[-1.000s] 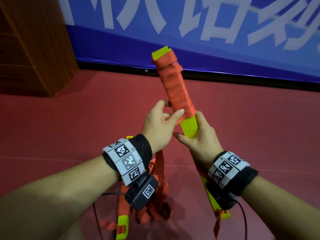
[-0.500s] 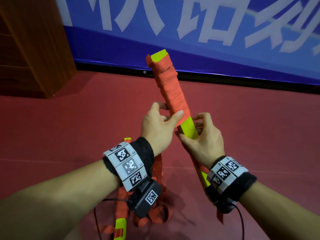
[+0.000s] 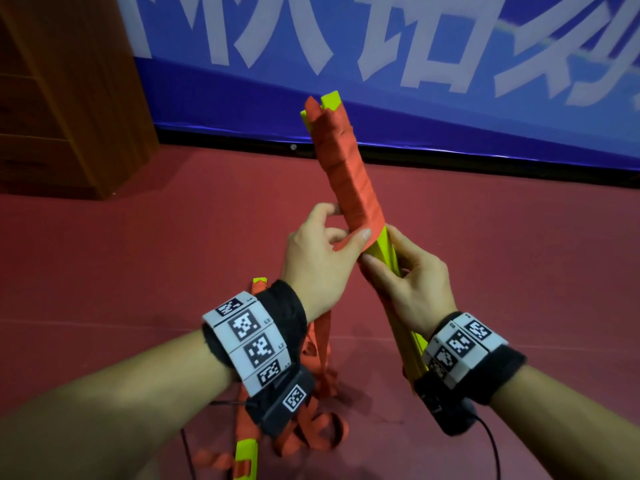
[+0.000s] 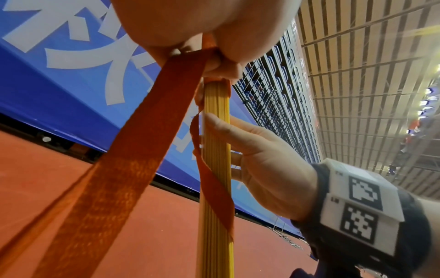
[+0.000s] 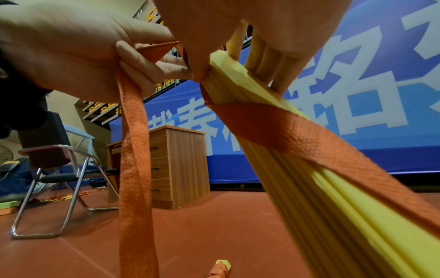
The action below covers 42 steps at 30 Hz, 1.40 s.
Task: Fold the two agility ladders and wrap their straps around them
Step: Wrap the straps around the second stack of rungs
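A folded bundle of yellow-green ladder rungs stands tilted in the air, its upper half bound in orange strap. My left hand pinches the loose orange strap against the wrap's lower edge. My right hand grips the bare rungs just below. The second ladder lies on the floor under my left wrist in a heap of orange straps, partly hidden.
Red floor all round. A blue banner wall runs across the back. A wooden drawer cabinet stands at the left, and a metal folding chair beyond it.
The bundle has turned and tipped more upright in my hands. My left thumb has stayed on the wrap's lower edge while my right hand shifted its grip on the rungs.
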Motion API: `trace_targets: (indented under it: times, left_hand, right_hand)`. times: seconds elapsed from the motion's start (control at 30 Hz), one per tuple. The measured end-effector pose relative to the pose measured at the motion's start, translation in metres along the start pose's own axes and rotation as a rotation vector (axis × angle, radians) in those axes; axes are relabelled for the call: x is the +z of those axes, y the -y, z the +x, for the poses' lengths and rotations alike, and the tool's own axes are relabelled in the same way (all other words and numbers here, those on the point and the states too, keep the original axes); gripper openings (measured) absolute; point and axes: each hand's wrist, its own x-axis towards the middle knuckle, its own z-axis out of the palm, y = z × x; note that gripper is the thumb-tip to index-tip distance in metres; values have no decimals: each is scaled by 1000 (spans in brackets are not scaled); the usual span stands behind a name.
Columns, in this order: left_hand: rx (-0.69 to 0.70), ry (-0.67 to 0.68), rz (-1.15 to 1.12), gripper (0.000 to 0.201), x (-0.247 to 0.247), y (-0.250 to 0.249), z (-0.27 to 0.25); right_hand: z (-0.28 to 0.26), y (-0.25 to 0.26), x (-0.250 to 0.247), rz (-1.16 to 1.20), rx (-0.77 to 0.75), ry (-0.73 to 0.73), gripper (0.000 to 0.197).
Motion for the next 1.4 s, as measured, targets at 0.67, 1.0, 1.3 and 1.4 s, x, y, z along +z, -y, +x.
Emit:
trace_targets:
  times: [0.67,1.0,1.3,1.4]
  left_hand:
    - [0,-18,-58,24,-8,3,11]
    - [-79,171,-52,40,-9,12,14]
    - [-103,68,-121,36,3,13,9]
    - [-116,-4,-89,38,5,14,10]
  right_hand:
    - [-8,25,3,292,-71,140,16]
    - [-10,26,-1,255,-63,188,17]
    - [-6,12,7,67,-37,130,39]
    - [-6,7,6,20,21,66,47]
